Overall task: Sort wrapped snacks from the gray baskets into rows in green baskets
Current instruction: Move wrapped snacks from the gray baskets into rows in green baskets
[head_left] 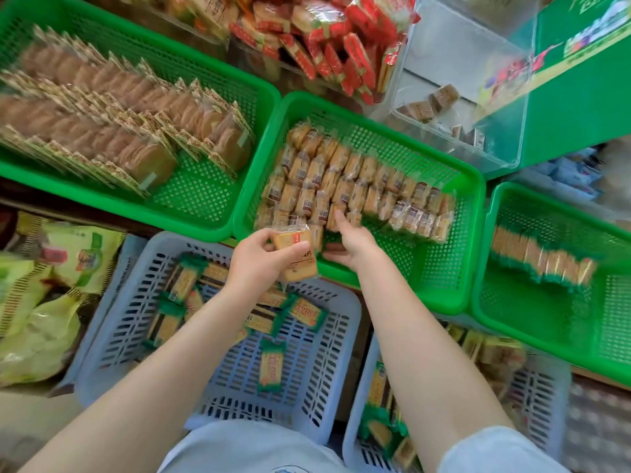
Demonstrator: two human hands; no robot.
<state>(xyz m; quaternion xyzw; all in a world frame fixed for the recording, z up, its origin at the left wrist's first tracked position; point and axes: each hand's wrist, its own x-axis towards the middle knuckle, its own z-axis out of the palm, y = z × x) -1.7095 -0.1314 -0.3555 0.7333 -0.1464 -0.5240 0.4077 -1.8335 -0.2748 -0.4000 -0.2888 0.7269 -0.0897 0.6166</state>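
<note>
My left hand (259,259) grips a small stack of clear-wrapped tan biscuit packs (296,251) over the near rim of the middle green basket (444,285). My right hand (351,242) reaches into that basket, its forefinger touching the near end of the rows of same biscuit packs (355,186); its other fingers are curled underneath, what they hold is hidden. Below my arms a gray basket (317,404) contains several loose green-wrapped crackers (271,367). A second gray basket (543,401) at lower right has more wrapped snacks.
A green basket (205,196) at upper left holds rows of round cakes. Another green basket (614,336) at right has one row of green-edged crackers. Clear bins with red-wrapped snacks (327,46) stand behind. Yellow-green bags (41,302) lie at left.
</note>
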